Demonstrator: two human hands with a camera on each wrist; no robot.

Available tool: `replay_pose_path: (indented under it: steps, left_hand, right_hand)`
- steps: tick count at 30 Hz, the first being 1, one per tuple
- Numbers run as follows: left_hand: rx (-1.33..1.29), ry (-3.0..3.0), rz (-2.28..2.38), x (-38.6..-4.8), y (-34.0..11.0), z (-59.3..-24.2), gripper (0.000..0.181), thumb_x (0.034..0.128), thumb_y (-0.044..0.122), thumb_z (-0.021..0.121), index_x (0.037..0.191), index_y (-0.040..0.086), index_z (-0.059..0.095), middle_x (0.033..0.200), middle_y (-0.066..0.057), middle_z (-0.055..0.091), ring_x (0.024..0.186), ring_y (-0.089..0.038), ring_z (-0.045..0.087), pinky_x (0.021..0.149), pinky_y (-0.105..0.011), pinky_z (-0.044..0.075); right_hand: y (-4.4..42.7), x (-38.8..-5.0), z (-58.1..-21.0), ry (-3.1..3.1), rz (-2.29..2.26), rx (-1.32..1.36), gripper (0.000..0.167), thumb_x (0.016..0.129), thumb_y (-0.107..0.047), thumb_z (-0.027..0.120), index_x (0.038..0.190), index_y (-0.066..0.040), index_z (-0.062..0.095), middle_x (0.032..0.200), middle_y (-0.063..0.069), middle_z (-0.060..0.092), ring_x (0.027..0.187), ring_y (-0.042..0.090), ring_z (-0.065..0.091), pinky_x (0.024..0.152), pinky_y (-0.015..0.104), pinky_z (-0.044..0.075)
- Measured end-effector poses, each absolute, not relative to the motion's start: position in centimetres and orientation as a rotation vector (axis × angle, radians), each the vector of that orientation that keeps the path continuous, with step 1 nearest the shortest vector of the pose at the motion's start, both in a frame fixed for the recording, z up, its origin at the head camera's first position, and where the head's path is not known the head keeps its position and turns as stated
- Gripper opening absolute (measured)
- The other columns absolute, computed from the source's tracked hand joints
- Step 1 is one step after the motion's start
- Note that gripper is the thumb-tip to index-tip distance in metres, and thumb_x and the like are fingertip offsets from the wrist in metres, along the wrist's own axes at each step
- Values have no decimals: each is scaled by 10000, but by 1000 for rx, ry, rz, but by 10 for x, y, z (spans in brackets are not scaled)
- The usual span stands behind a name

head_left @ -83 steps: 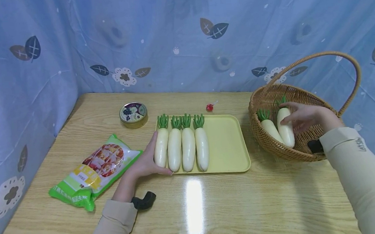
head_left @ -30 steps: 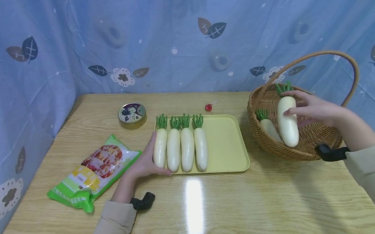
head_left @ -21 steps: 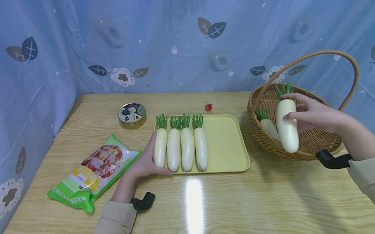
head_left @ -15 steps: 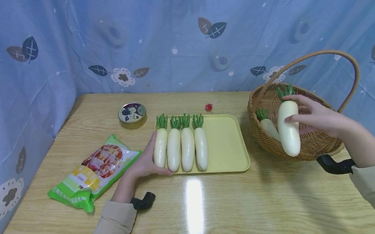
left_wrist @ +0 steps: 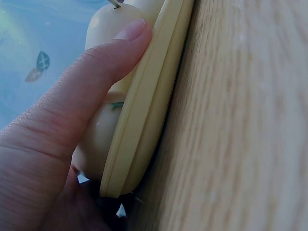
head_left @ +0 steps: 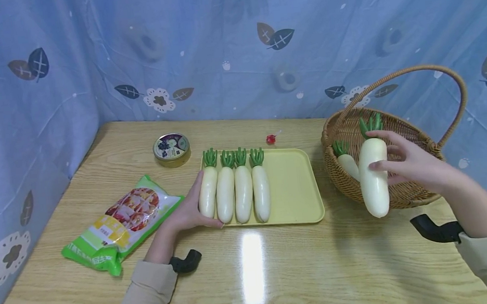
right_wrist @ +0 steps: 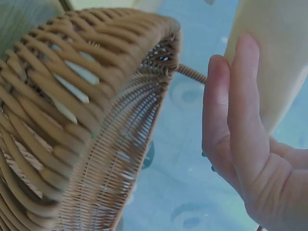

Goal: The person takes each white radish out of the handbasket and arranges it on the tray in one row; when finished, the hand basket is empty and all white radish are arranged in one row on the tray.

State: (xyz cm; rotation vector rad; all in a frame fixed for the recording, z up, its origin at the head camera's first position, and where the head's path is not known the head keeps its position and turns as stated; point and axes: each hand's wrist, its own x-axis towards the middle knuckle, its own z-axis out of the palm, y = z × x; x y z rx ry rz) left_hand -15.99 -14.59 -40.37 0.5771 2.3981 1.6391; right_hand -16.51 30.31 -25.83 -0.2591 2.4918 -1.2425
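Observation:
In the head view my right hand (head_left: 414,161) grips a white radish (head_left: 375,193) with green leaf stubs, lifted over the front rim of the wicker basket (head_left: 404,196). Its thumb lies on one side of it. The right wrist view shows this radish (right_wrist: 279,53) raised beside the basket. Inside the basket lies another white radish (head_left: 349,166). My left hand (head_left: 187,210) holds the front-left corner of a yellow tray (head_left: 294,186), its thumb along the front rim. Several white radishes (head_left: 244,195) lie side by side in the tray's left part; the leftmost is against my left hand.
A green and white food bag (head_left: 123,220) lies left of the tray. Behind it stands a round tin (head_left: 172,149). A small red wrapped candy (head_left: 271,139) lies behind the tray. The basket's tall handle (head_left: 436,70) arches above it. A blue patterned curtain hangs behind the wooden table (head_left: 297,268).
My right hand has lifted the radish from inside the basket and brought it toward the basket's front rim. My left hand and the tray have stayed in place.

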Motion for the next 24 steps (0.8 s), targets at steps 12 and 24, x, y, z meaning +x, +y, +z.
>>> replay_pose_path:
  steps: [12,24]
  left_hand:
    - [572,2397,1639,-159,-146,-404,1341,509,55,881,1455,82,-69,1471,-212,127,1337,-333,159,1089,-482,112]
    - [551,2417,1613,-159,-146,-403,1346,513,80,884,1456,87,-75,1481,-203,108,1341,-323,153,1089,-480,117]
  right_hand:
    - [287,-151,-265,2454,-1326,-316,767,895,-109,577,1471,-218,82,1364,315,212,909,96,578,680,386,544]
    - [268,-142,-270,2390,-1392,-351,798,879,-99,598,1471,-213,75,1332,305,248,935,94,590,683,426,532]
